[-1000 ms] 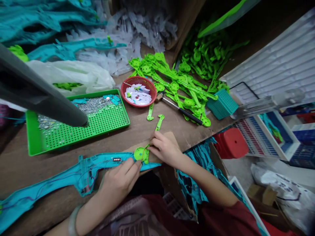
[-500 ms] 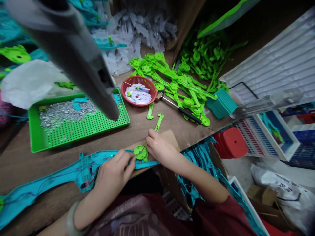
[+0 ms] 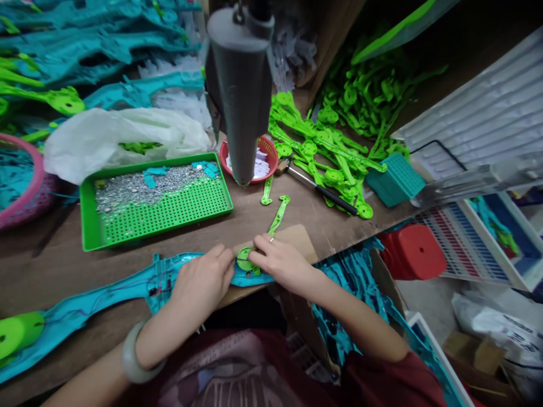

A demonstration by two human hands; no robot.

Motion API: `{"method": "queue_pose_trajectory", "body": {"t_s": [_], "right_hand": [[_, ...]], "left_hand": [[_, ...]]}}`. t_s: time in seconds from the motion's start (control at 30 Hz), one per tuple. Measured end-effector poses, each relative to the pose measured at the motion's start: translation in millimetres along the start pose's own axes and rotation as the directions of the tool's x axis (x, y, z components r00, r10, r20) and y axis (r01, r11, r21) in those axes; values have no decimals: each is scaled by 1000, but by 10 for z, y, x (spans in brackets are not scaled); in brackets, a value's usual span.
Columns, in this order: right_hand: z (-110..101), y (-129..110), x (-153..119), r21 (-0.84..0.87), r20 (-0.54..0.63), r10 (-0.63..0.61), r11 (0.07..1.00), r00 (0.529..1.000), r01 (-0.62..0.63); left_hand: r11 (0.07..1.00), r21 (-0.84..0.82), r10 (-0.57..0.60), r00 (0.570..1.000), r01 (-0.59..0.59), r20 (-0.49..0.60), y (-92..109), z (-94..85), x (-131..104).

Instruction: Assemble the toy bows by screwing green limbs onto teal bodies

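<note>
Both hands are right in close here. The left hand (image 3: pixel 207 278) is palm down with its fingers bent together, and the right hand (image 3: pixel 285 264) has its thumb and fingers curled in; can't tell if either one is gripping anything, fingertips are too hidden. The round green piece (image 3: pixel 244 258) sits between them, about 2 o'clock from the left and 9 from the right, with the right fingertips over its edge. It's on the end of the long blue shell (image 3: pixel 108 295), which runs under the left hand toward 8 o'clock. A green strip (image 3: pixel 280 213) and some cardboard (image 3: pixel 302 242) lie at 12 and 1 o'clock from the right hand.

Farther out on the tabletop (image 3: pixel 250 206): green tray (image 3: pixel 169 223) of metal bits at 11, hammer (image 3: pixel 335 199) at 1.

Writing-wise, the white bag (image 3: pixel 500 327) around 4 o'clock has dark print, and the maroon shirt (image 3: pixel 237 362) has faint lettering, both too blurry to read. No brand I can make out.
</note>
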State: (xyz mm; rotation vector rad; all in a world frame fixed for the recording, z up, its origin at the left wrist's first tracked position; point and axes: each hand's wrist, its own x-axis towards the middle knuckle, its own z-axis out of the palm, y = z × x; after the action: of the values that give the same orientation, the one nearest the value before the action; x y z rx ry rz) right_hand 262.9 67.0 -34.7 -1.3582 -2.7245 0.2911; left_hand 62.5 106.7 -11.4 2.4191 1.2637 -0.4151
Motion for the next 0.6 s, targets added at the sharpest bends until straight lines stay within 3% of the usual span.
{"method": "queue_pose_trajectory", "body": {"t_s": [0.1, 0.2, 0.27, 0.3, 0.37, 0.4, 0.5, 0.57, 0.6], "right_hand": [[34, -23, -35, 7, -28, 2, 1000, 1000, -2], [47, -79, -47, -35, -40, 20, 999, 999, -21], [56, -131, -54, -72, -35, 15, 997, 999, -18], [62, -158, -61, -87, -33, 4, 996, 999, -7], [67, -198, -80, -115, -26, -33, 993, 999, 29], [58, -199, -87, -127, -16, -59, 990, 998, 57], [-111, -23, -35, -75, 82, -127, 988, 989, 133], [-392, 313, 150, 89, 167, -161, 985, 973, 148], [-576, 550, 313, 181, 181, -128, 979, 975, 95]], "left_hand": [[994, 101, 38, 999, -42, 37, 3, 8, 5], [953, 228, 213, 976, -198, -42, -63, 124, -64], [886, 331, 400, 897, -326, -187, -152, 266, -142], [845, 386, 488, 828, -370, -276, -205, 351, -180], [804, 465, 562, 731, -371, -387, -309, 531, -233], [791, 498, 578, 703, -356, -414, -353, 618, -243], [754, 551, 616, 675, -358, -405, -414, 822, -216], [724, 585, 657, 625, -365, -423, -397, 887, -177], [712, 606, 671, 599, -355, -437, -378, 894, -160]]}}
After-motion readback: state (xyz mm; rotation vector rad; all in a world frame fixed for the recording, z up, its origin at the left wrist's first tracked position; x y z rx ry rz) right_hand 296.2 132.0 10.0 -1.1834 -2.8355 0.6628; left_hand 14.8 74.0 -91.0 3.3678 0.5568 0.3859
